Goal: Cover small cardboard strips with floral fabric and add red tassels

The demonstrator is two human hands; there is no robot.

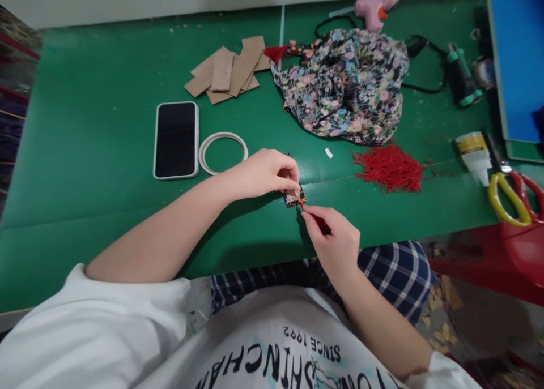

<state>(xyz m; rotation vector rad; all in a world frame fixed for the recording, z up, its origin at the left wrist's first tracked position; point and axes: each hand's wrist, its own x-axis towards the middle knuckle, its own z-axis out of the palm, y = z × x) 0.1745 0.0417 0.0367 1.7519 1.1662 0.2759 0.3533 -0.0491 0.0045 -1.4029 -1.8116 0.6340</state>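
— What is going on in the head view?

— The left hand (pixel 266 172) pinches a small fabric-covered piece (pixel 294 197) between thumb and fingertips, holding it just above the green table (pixel 93 123), near its front edge. The right hand (pixel 334 243) is closed on a thin red cord (pixel 302 205), whose tip meets the piece's lower right corner.

— What lies around them?

— Just left of the left hand sits a white tape ring (pixel 223 152), and beside that a phone (pixel 175 140) lying screen up. Farther back lies a stack of cardboard strips (pixel 229 70). Right of those is a crumpled floral fabric (pixel 346 83), with a bundle of red tassel threads (pixel 389 167) in front of it.

— And at the right edge?

— A glue bottle (pixel 474 154) lies on its side, touching scissors (pixel 512 193) with yellow and red handles. A pink glue gun (pixel 374 9) rests at the table's back. A blue board (pixel 516 60) lies at the far right.
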